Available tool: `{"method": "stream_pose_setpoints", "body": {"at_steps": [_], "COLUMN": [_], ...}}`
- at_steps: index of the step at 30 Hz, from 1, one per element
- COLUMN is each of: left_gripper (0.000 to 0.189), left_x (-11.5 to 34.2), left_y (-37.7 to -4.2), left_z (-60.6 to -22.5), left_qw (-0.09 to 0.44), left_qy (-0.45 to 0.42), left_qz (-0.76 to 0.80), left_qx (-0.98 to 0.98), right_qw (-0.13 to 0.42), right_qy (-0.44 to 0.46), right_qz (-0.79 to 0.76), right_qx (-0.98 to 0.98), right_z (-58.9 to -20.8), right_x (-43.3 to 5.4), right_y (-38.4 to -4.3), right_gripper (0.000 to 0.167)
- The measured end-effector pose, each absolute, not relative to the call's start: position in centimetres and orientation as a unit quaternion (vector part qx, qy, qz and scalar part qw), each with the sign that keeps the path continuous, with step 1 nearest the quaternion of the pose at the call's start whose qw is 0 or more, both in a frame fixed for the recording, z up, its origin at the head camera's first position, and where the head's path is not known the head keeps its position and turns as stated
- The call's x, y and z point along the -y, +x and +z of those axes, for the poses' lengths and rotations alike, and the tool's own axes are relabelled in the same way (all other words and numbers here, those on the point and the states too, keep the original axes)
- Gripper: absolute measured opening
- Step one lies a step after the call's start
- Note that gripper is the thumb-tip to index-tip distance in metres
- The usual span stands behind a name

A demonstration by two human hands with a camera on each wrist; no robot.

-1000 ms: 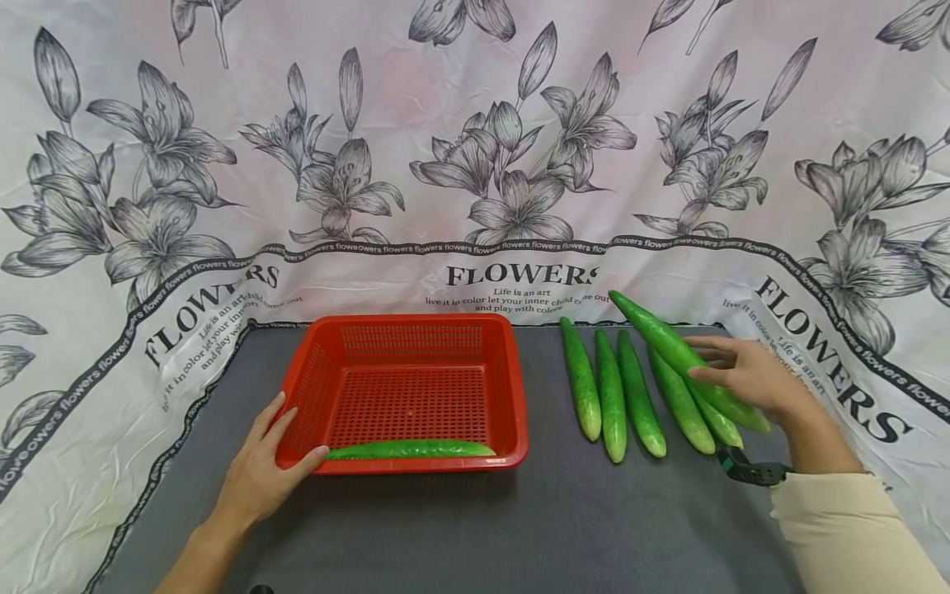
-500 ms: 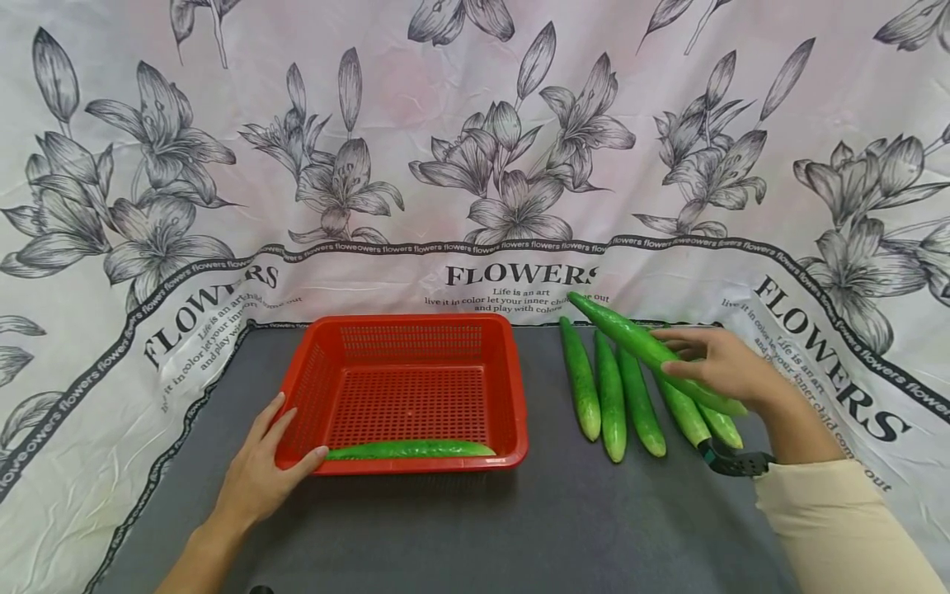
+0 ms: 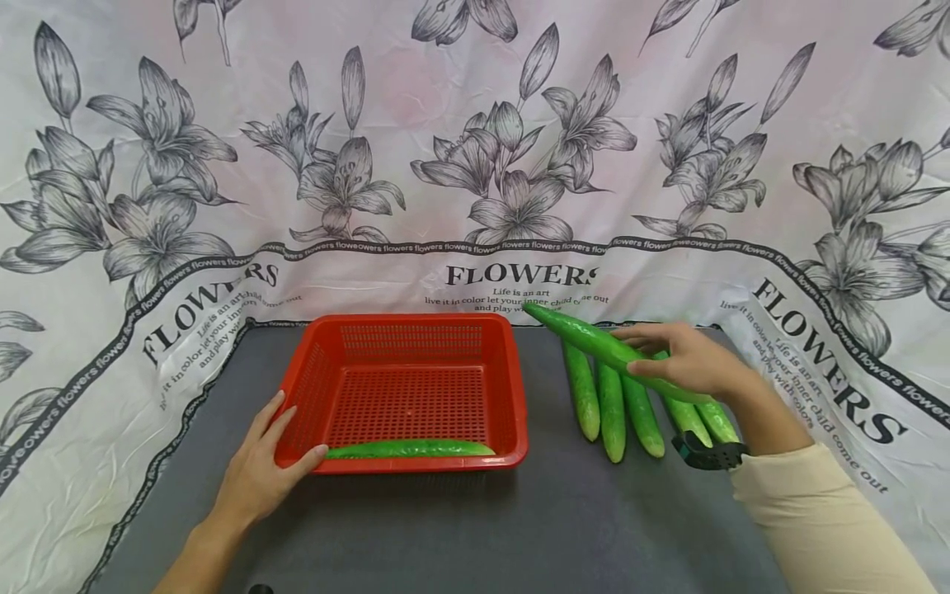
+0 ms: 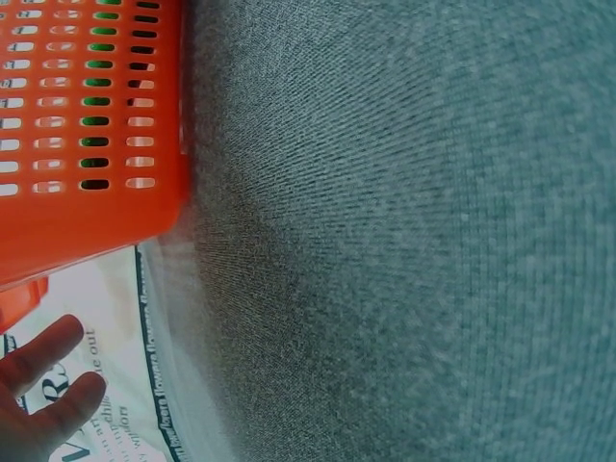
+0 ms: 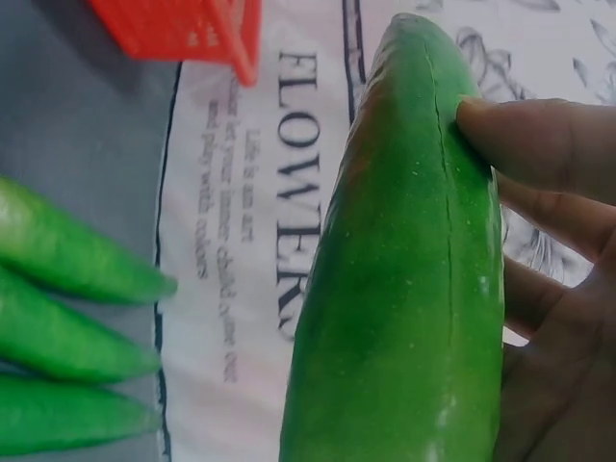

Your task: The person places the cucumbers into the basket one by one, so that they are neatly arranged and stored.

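Observation:
My right hand (image 3: 690, 363) holds a long green cucumber (image 3: 586, 337) between thumb and fingers, raised and slanting down to the right. In the right wrist view the thumb lies along this cucumber (image 5: 404, 269), with the fingers on its far side. At the near left corner of a red plastic basket (image 3: 416, 467), my left hand (image 3: 256, 470) rests its thumb on the rim, fingers spread along the left side. Two of its fingers (image 4: 72, 399) look straight in the left wrist view. Inside the basket one cucumber (image 3: 411, 448) lies against the near wall.
Several more cucumbers (image 3: 613, 412) lie side by side on the grey table (image 3: 460, 536), right of the basket and partly beneath the held one. A flower-printed cloth (image 3: 512, 206) hangs behind the table and along both sides.
My right hand has carried its cucumber leftward, from above the rightmost cucumbers toward the basket, its tip now near the basket's right back corner. The left hand and basket have stayed still.

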State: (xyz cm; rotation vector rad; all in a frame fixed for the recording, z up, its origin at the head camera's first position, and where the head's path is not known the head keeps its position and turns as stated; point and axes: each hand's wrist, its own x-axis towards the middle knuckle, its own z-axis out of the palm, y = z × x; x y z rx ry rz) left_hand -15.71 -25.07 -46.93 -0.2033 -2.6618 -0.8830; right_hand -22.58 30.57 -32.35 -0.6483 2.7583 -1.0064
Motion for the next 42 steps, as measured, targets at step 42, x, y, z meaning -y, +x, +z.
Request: {"method": "stream_pose_setpoints", "body": {"at_steps": [42], "left_gripper": [0.075], "left_x": [25.1], "left_y": [-15.6], "left_z": [-46.8], "left_qw": [0.162], "left_qy": [-0.073], "left_qz": [-0.311], "left_qx": [0.934], "right_qw": [0.123], "right_qy": [-0.345], "right_qz": [-0.365], "right_qx": [-0.856], "right_z": [-32.4], "right_x": [-14.3], "right_y": [-25.6], "right_gripper": [0.044]}}
